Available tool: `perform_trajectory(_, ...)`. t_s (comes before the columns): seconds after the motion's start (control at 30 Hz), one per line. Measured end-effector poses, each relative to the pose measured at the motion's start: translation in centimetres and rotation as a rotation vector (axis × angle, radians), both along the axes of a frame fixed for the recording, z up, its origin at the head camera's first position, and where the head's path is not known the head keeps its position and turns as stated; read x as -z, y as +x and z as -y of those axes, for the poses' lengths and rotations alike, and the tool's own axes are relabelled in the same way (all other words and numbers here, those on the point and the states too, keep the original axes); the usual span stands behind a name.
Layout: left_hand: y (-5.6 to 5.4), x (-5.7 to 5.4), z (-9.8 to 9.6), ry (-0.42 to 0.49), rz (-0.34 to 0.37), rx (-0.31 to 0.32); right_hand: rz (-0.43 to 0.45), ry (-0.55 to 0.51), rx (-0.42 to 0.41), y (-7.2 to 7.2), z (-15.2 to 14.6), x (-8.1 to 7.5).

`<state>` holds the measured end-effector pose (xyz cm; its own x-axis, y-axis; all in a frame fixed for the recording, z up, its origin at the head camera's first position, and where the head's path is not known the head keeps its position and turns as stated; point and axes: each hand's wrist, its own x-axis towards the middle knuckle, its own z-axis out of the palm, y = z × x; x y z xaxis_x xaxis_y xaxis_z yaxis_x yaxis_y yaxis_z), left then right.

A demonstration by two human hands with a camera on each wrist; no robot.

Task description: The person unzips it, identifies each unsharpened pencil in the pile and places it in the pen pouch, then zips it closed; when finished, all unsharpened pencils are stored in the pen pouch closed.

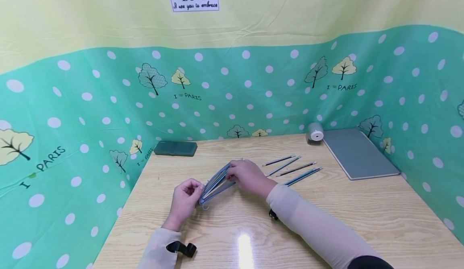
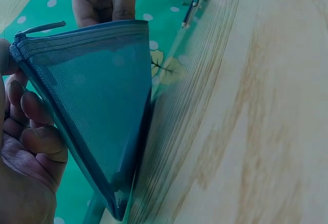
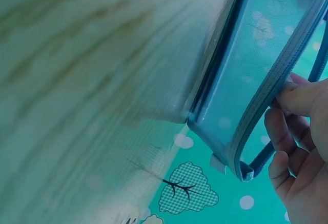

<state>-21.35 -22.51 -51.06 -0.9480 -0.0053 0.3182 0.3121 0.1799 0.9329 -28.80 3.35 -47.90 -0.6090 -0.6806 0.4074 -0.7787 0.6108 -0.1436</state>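
Observation:
A blue mesh zipper pencil pouch (image 1: 222,186) is held above the table with its long zipped mouth spread apart. Several pencils (image 1: 214,186) lie lengthwise inside it. My left hand (image 1: 184,199) pinches the pouch's near left corner, by the zipper end; the left wrist view shows the mesh side (image 2: 97,96) stretched out from those fingers. Toward the far end, my right hand (image 1: 248,176) grips the pouch's mouth edge. In the right wrist view its curled fingers (image 3: 281,131) are at the zipper edge (image 3: 266,88), and their tips are partly hidden.
Several loose pencils (image 1: 296,169) lie on the wooden table (image 1: 308,220) right of the pouch. A dark green case (image 1: 175,148) sits at the back left. A white pencil sharpener (image 1: 315,133) and a grey board (image 1: 359,152) are at the back right, before a polka-dot curtain.

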Motion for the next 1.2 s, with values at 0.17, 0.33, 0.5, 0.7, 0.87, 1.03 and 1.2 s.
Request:
perform_trajectory(0.17,0.0,0.0,0.0,0.006,-0.008,0.0,0.002,-0.016,0.001,0.0,0.0,-0.1)
perform_trajectory(0.33,-0.2,0.2,0.2,0.005,-0.017,0.0,0.031,-0.03,0.007,0.0,-0.2,0.0)
perform_trajectory(0.5,-0.2,0.2,0.3,0.003,-0.014,0.002,0.091,-0.051,0.02,-0.1,-0.6,-0.2)
perform_trajectory(0.7,-0.1,0.2,0.4,-0.01,-0.004,0.008,0.157,-0.085,0.057,0.1,-1.5,-0.6)
perform_trajectory(0.87,-0.1,0.2,0.5,-0.016,-0.01,0.014,0.227,-0.139,0.11,0.2,-2.4,-1.1)
perform_trajectory(1.03,-0.1,0.1,0.6,-0.016,-0.014,0.014,0.273,-0.198,0.161,0.1,-3.8,-1.4)
perform_trajectory(1.2,0.0,-0.1,0.7,-0.009,-0.009,0.027,0.348,-0.212,0.176,-0.1,-5.4,-1.6)
